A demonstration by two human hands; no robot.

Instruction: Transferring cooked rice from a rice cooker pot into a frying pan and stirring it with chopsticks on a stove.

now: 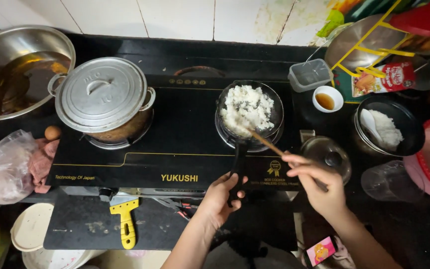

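With the left hand (222,194) gripping the handle of the small pan (250,112) on the right burner and the right hand (317,184) closed on a wooden spatula (267,143) dug into the heaped rice (246,107), a hard push could spill grains over the rim or tip the pan.

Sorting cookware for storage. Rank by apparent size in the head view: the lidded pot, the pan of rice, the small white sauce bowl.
1. Lidded pot, largest.
2. Pan of rice, clearly smaller.
3. Small white sauce bowl, smallest.
All sit at about the same depth, so the order seems reliable.
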